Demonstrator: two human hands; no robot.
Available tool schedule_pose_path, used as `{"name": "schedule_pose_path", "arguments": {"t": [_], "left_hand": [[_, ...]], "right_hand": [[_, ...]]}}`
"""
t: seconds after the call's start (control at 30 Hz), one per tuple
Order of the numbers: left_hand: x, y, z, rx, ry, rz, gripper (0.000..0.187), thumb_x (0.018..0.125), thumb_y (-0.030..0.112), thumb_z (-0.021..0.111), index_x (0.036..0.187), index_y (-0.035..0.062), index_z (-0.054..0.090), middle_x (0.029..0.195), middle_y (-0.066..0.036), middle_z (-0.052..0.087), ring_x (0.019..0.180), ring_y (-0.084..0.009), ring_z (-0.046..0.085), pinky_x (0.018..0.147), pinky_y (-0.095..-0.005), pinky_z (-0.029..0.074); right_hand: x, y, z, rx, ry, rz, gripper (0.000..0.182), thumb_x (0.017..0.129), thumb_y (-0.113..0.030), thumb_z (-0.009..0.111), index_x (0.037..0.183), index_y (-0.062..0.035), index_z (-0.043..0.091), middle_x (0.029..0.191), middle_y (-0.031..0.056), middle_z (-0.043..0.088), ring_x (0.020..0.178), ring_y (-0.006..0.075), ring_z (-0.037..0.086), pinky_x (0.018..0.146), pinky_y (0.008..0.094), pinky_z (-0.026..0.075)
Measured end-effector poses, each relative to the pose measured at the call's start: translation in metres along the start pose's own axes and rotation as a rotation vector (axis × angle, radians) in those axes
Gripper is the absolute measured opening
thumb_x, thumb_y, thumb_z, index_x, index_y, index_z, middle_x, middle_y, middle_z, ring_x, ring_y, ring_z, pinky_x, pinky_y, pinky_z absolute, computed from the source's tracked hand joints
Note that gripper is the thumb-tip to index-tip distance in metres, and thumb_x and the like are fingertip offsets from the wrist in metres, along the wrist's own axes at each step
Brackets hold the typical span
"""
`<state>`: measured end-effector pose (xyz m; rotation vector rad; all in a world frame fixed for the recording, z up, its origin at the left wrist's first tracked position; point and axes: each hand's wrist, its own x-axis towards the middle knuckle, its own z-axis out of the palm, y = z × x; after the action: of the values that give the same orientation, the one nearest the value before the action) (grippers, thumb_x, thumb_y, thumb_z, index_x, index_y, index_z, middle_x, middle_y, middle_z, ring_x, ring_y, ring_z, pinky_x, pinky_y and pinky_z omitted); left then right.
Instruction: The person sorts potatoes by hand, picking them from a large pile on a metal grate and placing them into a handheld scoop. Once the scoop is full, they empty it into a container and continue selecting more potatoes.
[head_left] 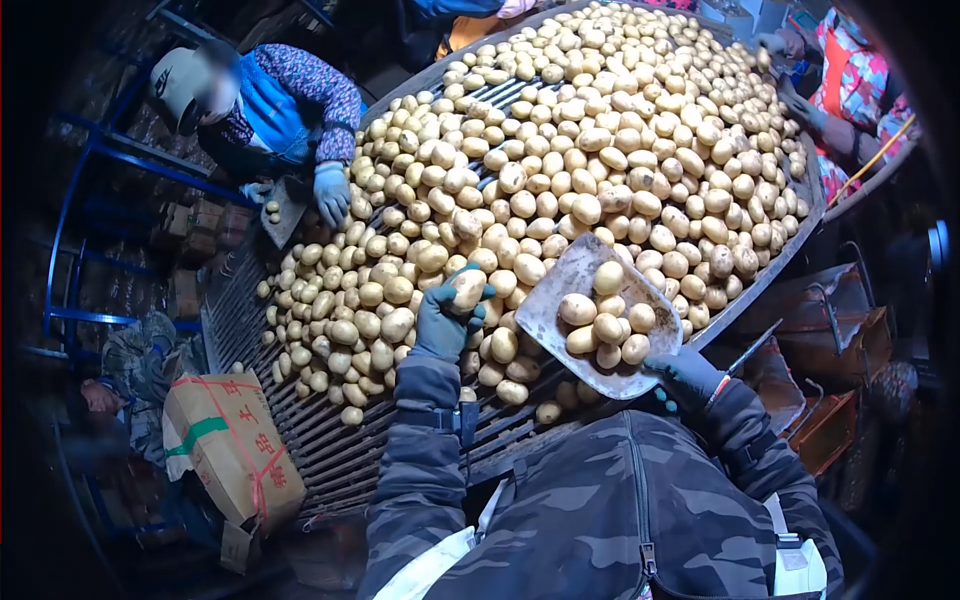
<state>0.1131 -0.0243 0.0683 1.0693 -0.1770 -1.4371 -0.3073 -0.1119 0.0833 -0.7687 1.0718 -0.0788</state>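
My left hand, in a dark teal glove, is closed around a potato above the heap. My right hand, gloved too, grips the near right edge of a worn, pale scoop. Several potatoes lie in the scoop, which rests over the potato heap in front of my body. A large heap of potatoes spreads across the slatted sorting table, right up to both hands.
A co-worker at the left reaches a gloved hand to the heap and holds another scoop. Another person stands far right. A taped cardboard box is at lower left; orange-brown bins stand right.
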Motion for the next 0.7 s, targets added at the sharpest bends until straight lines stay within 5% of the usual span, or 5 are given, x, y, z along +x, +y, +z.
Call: {"name": "schedule_pose_path", "arguments": {"t": [0.17,0.33,0.43,0.57,0.7], "left_hand": [[-0.012,-0.009,0.017,-0.181,-0.111,-0.179,0.072,0.098,0.067,0.054,0.138,0.0078,0.063,0.116,-0.018,0.073,0.082,-0.0242,0.070,0.063,-0.0328,0.058],[-0.005,-0.024,0.043,-0.116,-0.198,-0.139,0.054,0.101,0.038,0.056,0.144,0.0049,0.057,0.107,-0.022,0.070,0.064,-0.0160,0.061,0.053,-0.0247,0.050],[0.004,-0.039,0.075,0.040,-0.207,-0.162,0.061,0.096,0.036,0.065,0.150,0.0084,0.052,0.111,-0.022,0.069,0.067,-0.0178,0.062,0.057,-0.0285,0.053],[0.010,-0.075,0.147,0.303,-0.253,-0.217,0.089,0.073,0.016,0.080,0.155,0.0187,0.045,0.125,-0.007,0.063,0.094,-0.0222,0.068,0.086,-0.0412,0.063],[0.032,-0.139,0.211,0.684,-0.353,-0.223,0.068,0.081,0.008,0.072,0.146,0.0023,0.055,0.106,-0.004,0.064,0.088,-0.0149,0.065,0.074,-0.0297,0.057]], "right_hand": [[-0.009,-0.009,-0.002,0.048,0.085,-0.007,0.040,0.089,-0.012,0.066,0.126,0.0018,0.065,0.113,0.0085,0.071,0.100,0.0185,0.067,0.092,0.0310,0.055],[-0.014,-0.003,-0.034,0.144,0.144,-0.078,0.025,0.095,-0.027,0.071,0.104,-0.0041,0.067,0.060,0.0019,0.060,0.040,0.0130,0.053,0.033,0.0269,0.043],[-0.040,-0.020,-0.063,0.130,0.186,-0.144,0.029,0.095,-0.031,0.072,0.097,-0.0028,0.067,0.059,0.0041,0.060,0.041,0.0137,0.055,0.036,0.0264,0.045],[-0.083,-0.032,-0.112,0.050,0.324,-0.151,0.036,0.094,-0.035,0.073,0.089,0.0012,0.071,0.061,0.0068,0.064,0.043,0.0157,0.059,0.038,0.0281,0.047],[-0.120,-0.015,-0.161,0.159,0.397,-0.164,0.035,0.095,-0.031,0.072,0.089,0.0032,0.073,0.063,0.0080,0.067,0.045,0.0161,0.062,0.040,0.0278,0.050]]}}
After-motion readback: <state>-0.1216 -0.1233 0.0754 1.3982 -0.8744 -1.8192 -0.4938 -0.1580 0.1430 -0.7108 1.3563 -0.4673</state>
